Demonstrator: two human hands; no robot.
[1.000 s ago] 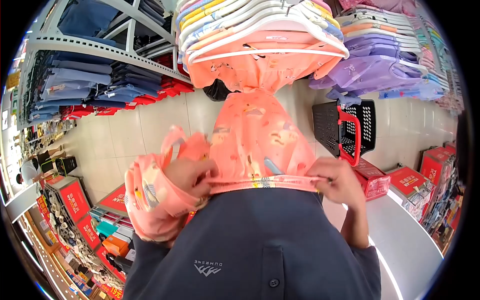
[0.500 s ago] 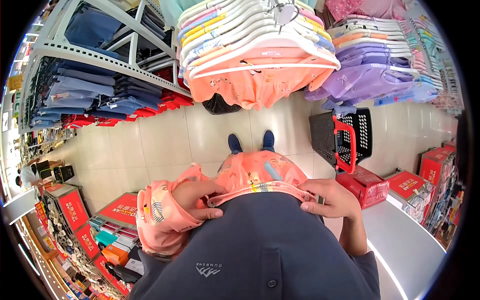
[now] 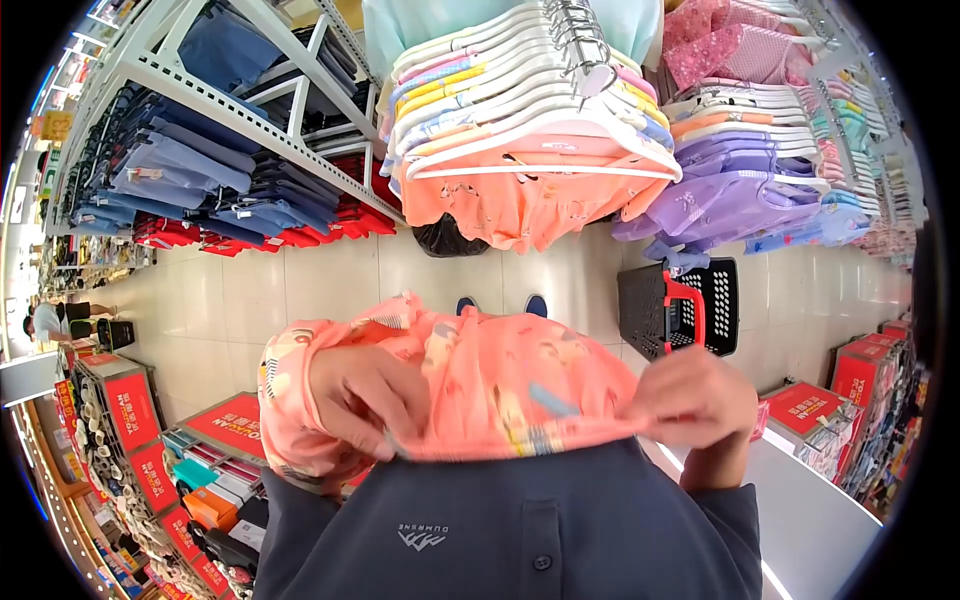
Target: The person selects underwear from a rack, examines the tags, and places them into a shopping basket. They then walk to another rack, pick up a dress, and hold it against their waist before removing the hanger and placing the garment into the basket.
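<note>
A coral printed garment [image 3: 510, 370] lies over my front, its gathered edge stretched across my dark shirt at chest height. My left hand [image 3: 370, 400] comes out through a bunched part of the same cloth, its fingers closed on the left end of that edge. At the right end, my right hand [image 3: 690, 398] pinches the edge, slightly blurred. Between the two hands the edge runs nearly straight. Ahead, a similar coral garment [image 3: 540, 200] hangs on a white hanger at the front of a rack.
Blue clothes [image 3: 170, 165] hang on a white frame at the left, purple clothes [image 3: 740, 190] at the right. A black basket [image 3: 645, 305] with a red handle stands on the floor. Red-topped display boxes flank both sides. A person [image 3: 50, 322] is at the far left.
Both hands have lifted the garment's edge and moved it outward from my body. The cloth now covers more of my legs, and the view has tilted up slightly.
</note>
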